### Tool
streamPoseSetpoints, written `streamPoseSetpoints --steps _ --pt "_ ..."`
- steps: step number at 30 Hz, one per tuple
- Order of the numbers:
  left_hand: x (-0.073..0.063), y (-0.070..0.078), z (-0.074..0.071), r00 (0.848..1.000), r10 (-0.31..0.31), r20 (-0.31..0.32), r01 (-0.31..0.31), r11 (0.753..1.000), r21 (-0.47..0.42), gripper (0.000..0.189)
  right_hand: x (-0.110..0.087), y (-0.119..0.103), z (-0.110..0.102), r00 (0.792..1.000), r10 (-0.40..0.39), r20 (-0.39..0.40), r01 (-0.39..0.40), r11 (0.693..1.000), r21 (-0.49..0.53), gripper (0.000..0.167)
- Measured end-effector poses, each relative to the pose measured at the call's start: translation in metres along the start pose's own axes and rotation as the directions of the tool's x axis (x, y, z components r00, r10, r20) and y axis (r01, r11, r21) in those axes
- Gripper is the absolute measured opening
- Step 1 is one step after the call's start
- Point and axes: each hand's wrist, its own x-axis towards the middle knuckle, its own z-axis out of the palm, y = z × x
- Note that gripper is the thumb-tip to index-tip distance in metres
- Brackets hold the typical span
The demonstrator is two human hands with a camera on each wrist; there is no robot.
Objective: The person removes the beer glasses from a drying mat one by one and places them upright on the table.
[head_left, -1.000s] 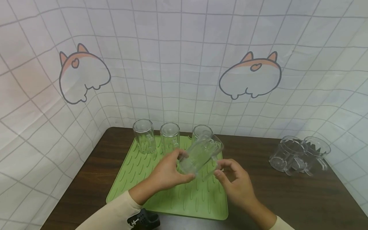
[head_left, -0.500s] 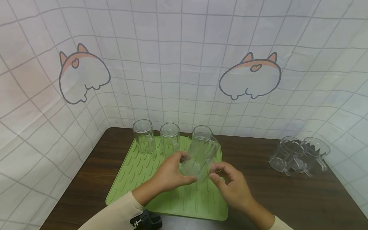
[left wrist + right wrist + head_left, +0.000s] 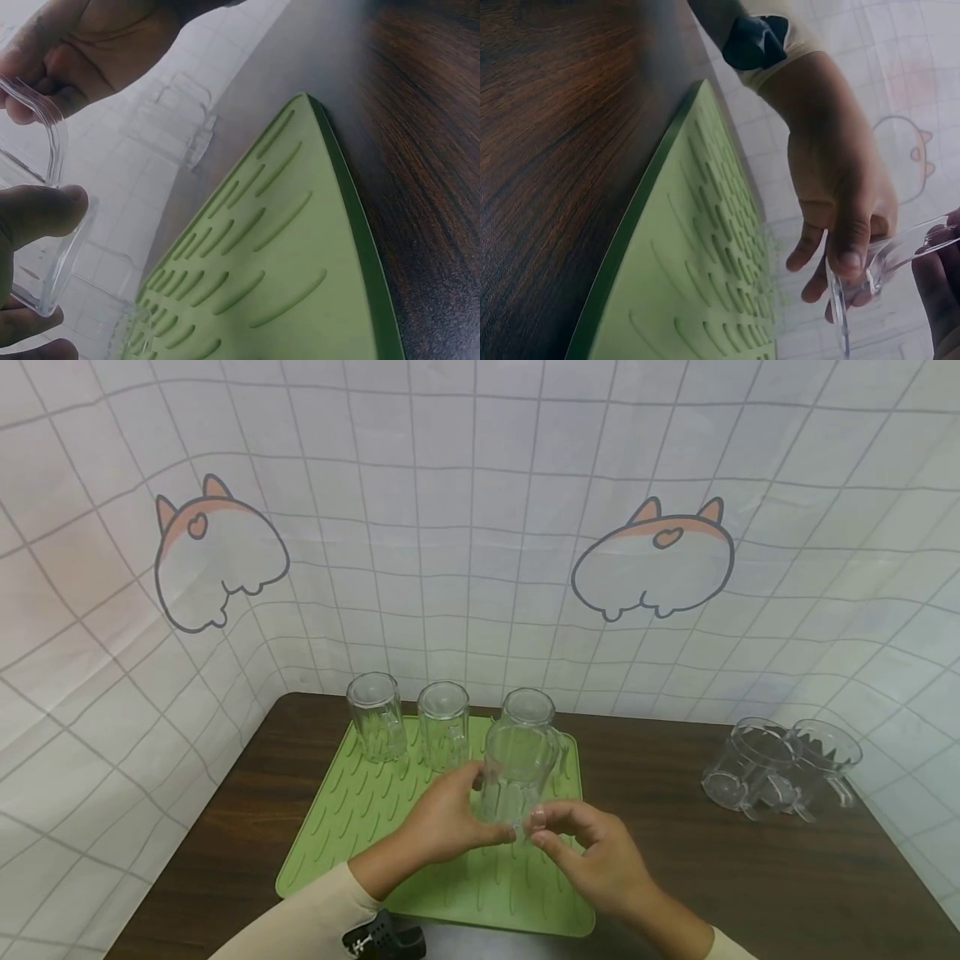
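Note:
A clear glass mug (image 3: pixel 517 760) is held above the green ridged mat (image 3: pixel 375 843), its body nearly vertical. My left hand (image 3: pixel 446 818) grips the lower part of the mug, thumb on the near side, with other fingers seen behind the glass in the right wrist view. The mug's handle (image 3: pixel 54 139) points to the right, and my right hand (image 3: pixel 592 860) pinches it between thumb and fingers. Behind it on the mat stand three similar mugs in a row: a left mug (image 3: pixel 377 718), a middle mug (image 3: pixel 444 722) and a partly hidden right mug (image 3: pixel 528 702).
Two more clear mugs, one (image 3: pixel 738 768) overlapping the other (image 3: pixel 825 752) in view, stand at the right on the dark wooden table (image 3: pixel 675 827). A white grid-patterned cloth (image 3: pixel 480 568) hangs behind and along the sides.
The held mug has turned from a rightward tilt to nearly vertical between my hands. My right hand has moved left with the handle, closer to my left hand.

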Motion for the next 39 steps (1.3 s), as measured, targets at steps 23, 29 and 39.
streamPoseSetpoints --steps 23,29,39 --pt "-0.006 -0.007 -0.003 0.997 0.045 0.069 -0.045 0.999 0.002 0.077 -0.008 0.009 -0.013 0.993 -0.121 -0.008 0.120 0.991 -0.055 0.025" --pt "-0.013 -0.017 -0.008 0.996 0.054 0.067 -0.056 0.998 0.032 0.072 -0.016 0.012 -0.027 0.993 -0.120 -0.022 0.117 0.987 -0.110 0.032" --pt "-0.037 -0.042 -0.027 0.999 0.025 0.031 -0.030 0.990 0.141 0.068 -0.023 0.009 -0.056 0.999 -0.030 -0.029 0.024 0.985 -0.172 0.038"
